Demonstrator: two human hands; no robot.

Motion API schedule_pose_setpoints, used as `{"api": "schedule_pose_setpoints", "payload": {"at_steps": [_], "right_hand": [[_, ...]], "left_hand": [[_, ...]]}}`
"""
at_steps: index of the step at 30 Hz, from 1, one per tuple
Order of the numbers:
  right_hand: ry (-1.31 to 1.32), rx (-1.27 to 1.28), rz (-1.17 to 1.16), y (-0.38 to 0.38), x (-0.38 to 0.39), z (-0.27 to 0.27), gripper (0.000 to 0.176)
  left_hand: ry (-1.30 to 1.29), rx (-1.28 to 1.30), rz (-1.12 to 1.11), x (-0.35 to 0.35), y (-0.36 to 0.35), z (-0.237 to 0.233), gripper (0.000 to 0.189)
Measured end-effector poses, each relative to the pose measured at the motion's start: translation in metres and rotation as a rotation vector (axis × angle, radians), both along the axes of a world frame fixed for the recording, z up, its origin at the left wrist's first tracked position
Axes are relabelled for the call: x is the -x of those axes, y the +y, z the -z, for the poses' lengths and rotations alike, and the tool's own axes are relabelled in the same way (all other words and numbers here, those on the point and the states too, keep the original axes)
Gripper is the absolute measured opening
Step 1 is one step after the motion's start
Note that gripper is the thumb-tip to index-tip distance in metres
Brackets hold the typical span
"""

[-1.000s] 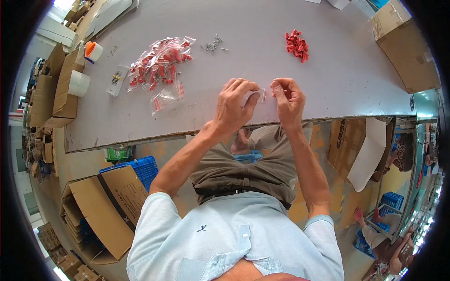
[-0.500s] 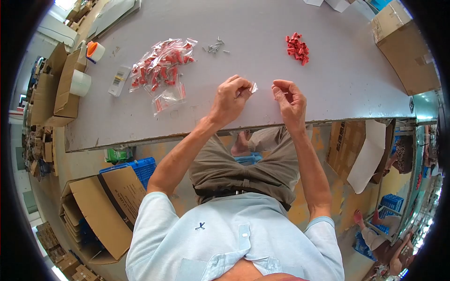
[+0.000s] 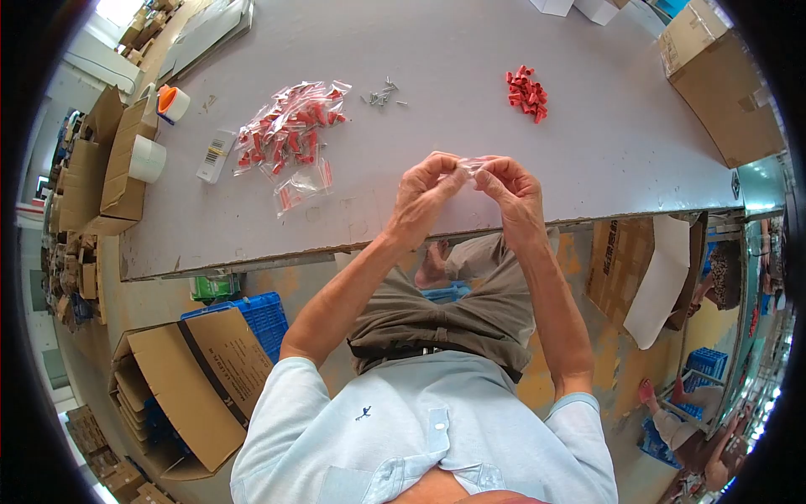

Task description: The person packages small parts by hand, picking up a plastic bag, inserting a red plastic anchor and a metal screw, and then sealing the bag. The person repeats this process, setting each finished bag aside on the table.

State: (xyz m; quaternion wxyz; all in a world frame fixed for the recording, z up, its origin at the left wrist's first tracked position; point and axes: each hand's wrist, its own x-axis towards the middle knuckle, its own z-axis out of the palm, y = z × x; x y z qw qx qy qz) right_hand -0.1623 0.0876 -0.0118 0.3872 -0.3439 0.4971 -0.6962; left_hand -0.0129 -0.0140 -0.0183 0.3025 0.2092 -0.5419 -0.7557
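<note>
while a roll of white tape (image 3: 147, 158) and a barcoded label strip (image 3: 217, 155) lie at the far left of the grey table (image 3: 588, 151), a heap of small bags filled with red pieces (image 3: 290, 128) sits just right of them, with a few loose screws (image 3: 382, 97) beyond. near the table's front edge the left hand (image 3: 424, 197) and the right hand (image 3: 514, 191) meet, the fingertips of both pinched on a small clear bag (image 3: 470, 165) held between them (its contents are too small to tell). further right lie a pile of loose red caps (image 3: 526, 88) and, well apart, a cardboard box (image 3: 722, 84).
</note>
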Motion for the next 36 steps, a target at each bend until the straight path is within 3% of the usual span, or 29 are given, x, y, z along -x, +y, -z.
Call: {"api": "schedule_pose_setpoints", "payload": {"at_steps": [1,5,8,10,16,20,22,28,36], "right_hand": [[0.030,-0.034,-0.016,0.002,0.004,0.000,0.014],[0.116,-0.116,-0.111,0.008,0.018,-0.015,0.013],[0.174,-0.174,-0.185,0.008,0.025,-0.021,0.013],[0.240,-0.268,-0.238,0.008,0.029,-0.027,0.013],[0.386,-0.306,-0.263,-0.004,0.041,-0.033,0.013],[0.497,-0.321,-0.225,-0.011,0.040,-0.034,0.012],[0.374,-0.240,-0.196,-0.014,0.037,-0.031,0.011],[0.356,-0.238,-0.266,-0.021,0.039,-0.031,0.010],[0.384,-0.288,-0.268,-0.029,0.039,-0.037,0.010]], "left_hand": [[-0.013,-0.091,0.047,-0.002,-0.005,-0.001,0.012],[-0.050,-0.013,0.106,-0.007,-0.018,-0.011,0.017],[-0.132,0.140,0.107,-0.007,-0.019,-0.019,0.018],[-0.286,0.437,0.096,-0.007,-0.024,-0.022,0.017],[-0.314,0.658,0.088,-0.004,-0.036,-0.014,0.013],[-0.302,0.659,0.072,-0.003,-0.039,-0.015,0.012],[-0.292,0.562,0.107,-0.004,-0.041,-0.015,0.012],[-0.270,0.442,0.090,-0.002,-0.047,-0.009,0.012],[-0.257,0.493,0.080,0.002,-0.058,-0.009,0.010]]}}
